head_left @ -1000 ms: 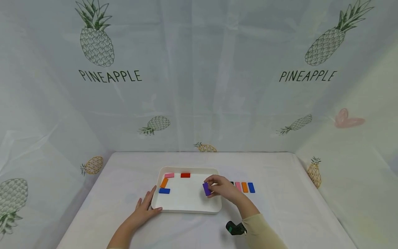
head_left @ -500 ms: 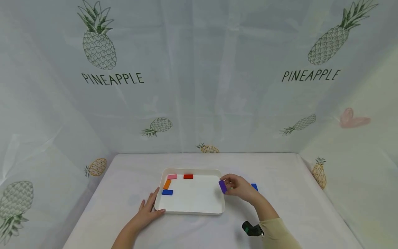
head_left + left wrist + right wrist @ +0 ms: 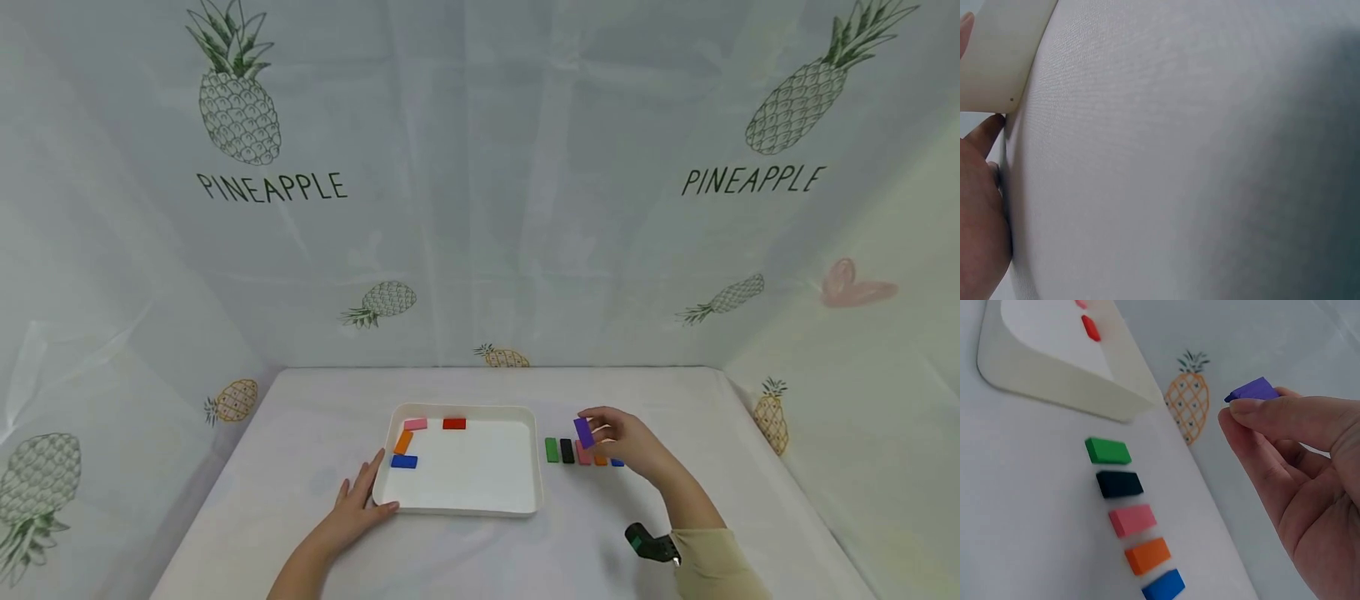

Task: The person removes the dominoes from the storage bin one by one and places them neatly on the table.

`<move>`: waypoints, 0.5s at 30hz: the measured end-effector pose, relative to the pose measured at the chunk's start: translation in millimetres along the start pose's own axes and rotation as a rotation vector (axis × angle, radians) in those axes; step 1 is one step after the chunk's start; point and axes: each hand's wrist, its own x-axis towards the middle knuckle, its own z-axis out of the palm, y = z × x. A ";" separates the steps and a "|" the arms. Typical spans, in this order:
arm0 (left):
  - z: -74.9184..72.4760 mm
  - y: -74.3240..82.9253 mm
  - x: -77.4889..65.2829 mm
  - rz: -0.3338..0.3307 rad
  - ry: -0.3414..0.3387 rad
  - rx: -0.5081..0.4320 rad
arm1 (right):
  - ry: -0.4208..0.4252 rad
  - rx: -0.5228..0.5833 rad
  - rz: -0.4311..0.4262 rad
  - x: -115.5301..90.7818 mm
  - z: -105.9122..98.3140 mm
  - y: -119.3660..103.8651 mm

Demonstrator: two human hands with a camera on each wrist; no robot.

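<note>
My right hand (image 3: 624,439) pinches a purple rectangular block (image 3: 583,432) between thumb and fingers, held above the table. Below it a row of blocks lies on the cloth: green (image 3: 1108,451), black (image 3: 1120,484), pink (image 3: 1132,520), orange (image 3: 1148,555) and blue (image 3: 1164,586). My left hand (image 3: 360,505) rests at the left front corner of a white tray (image 3: 480,512), fingers spread along its edge. Inside the tray lie a pink block (image 3: 416,424), a red block (image 3: 453,423), an orange block (image 3: 402,442) and a blue block (image 3: 404,462), towards its back and left.
A white cloth covers the table (image 3: 465,558). Pale curtains (image 3: 510,208) printed with pineapples hang behind it and at both sides. A black device (image 3: 651,543) sits at my right wrist.
My right hand has carried the purple block from over the tray's right part rightward, out over the row of blocks. My left hand stays at the tray's corner.
</note>
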 end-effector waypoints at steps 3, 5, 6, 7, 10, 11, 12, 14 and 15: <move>-0.3 -0.2 -1.1 0.007 0.000 0.001 | 0.010 -0.013 0.006 -1.1 -6.7 6.9; -0.2 -0.4 -1.9 0.010 0.000 0.010 | 0.010 -0.018 0.006 -2.2 -9.6 11.8; -0.2 -0.2 -2.3 0.009 0.000 0.011 | 0.012 -0.022 0.005 -2.9 -10.2 13.9; -0.4 -0.2 -2.3 0.008 0.001 0.014 | 0.016 -0.020 0.007 -3.2 -10.1 15.9; -0.7 0.6 -2.2 -0.005 0.003 0.012 | 0.026 0.008 0.009 -4.6 -5.4 20.9; -0.7 0.5 -1.8 -0.009 0.006 0.012 | 0.031 0.019 0.005 -4.8 -2.7 22.6; -0.6 0.4 -1.4 -0.012 0.008 0.012 | 0.034 0.032 -0.001 -5.2 0.4 24.3; -0.2 0.0 -0.9 -0.009 0.014 0.010 | 0.040 0.065 -0.011 -5.9 7.6 28.6; 0.1 -0.6 -0.8 -0.002 0.016 0.008 | 0.041 0.078 -0.017 -6.4 11.5 30.6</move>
